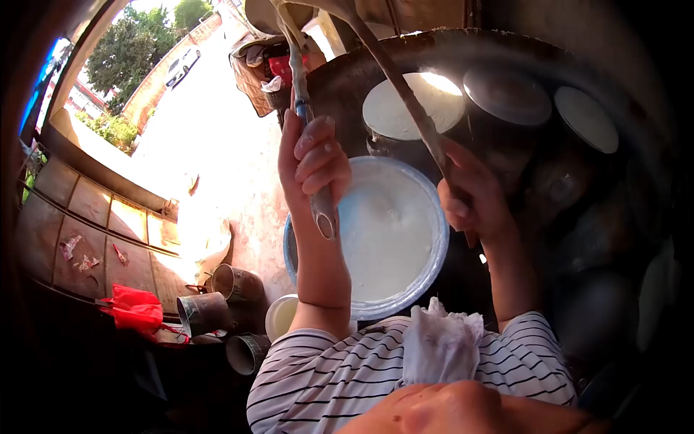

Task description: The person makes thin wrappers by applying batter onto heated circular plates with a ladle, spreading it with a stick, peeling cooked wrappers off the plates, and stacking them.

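Observation:
My left hand [316, 159] is closed around a pale hollow tube handle [324, 217], whose cut open end points down toward me. My right hand [476, 192] grips a long brown wooden stick [399, 78], smeared with something whitish, slanting up and left. Both handles reach the top edge, where their far ends are cut off or hard to make out. A round tan object [271, 16] shows there too, partly out of view. Below and between my hands stands a large blue-rimmed basin [442, 242] holding white liquid.
Round pans of white stuff [394, 116], [589, 121] and a round lid-like disc [506, 95] sit on the dark curved stove at right. Buckets [204, 314], a red bag [136, 309] and a pale container [278, 318] stand at lower left. A loaded basket [278, 69] is beyond.

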`<state>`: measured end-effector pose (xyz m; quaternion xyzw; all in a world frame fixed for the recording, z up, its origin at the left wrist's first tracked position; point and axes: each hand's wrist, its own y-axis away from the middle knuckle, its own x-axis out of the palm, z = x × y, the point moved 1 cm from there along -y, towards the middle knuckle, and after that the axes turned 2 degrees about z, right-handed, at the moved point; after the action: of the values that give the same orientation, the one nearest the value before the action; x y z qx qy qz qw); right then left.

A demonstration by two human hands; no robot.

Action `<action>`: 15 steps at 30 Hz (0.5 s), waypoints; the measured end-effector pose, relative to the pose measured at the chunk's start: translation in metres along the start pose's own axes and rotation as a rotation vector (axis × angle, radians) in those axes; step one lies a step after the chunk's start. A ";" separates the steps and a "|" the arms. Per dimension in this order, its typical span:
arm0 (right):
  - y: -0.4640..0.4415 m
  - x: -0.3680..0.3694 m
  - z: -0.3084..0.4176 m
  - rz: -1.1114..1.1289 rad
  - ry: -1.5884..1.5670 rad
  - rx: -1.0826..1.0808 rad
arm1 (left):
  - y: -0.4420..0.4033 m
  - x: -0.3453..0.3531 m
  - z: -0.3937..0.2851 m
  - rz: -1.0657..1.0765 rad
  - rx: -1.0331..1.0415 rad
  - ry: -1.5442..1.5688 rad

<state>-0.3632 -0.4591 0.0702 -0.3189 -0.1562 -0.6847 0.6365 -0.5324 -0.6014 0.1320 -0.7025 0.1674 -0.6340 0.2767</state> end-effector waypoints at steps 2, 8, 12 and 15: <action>0.019 -0.035 -0.052 -0.149 -0.020 0.175 | 0.061 -0.042 -0.008 -0.325 0.056 0.013; 0.151 -0.060 -0.073 -0.386 -0.077 0.122 | 0.099 -0.059 0.027 -0.634 -0.269 -0.113; 0.217 -0.062 -0.109 -0.708 -0.043 0.111 | 0.070 -0.139 0.082 -0.865 -0.461 0.170; 0.278 -0.018 -0.097 -0.979 0.003 -0.007 | 0.036 -0.165 0.163 -0.800 -0.725 0.605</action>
<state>-0.1169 -0.5452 -0.0671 -0.2092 -0.2843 -0.9045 0.2391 -0.3910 -0.5045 -0.0280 -0.5491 0.1670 -0.7625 -0.2986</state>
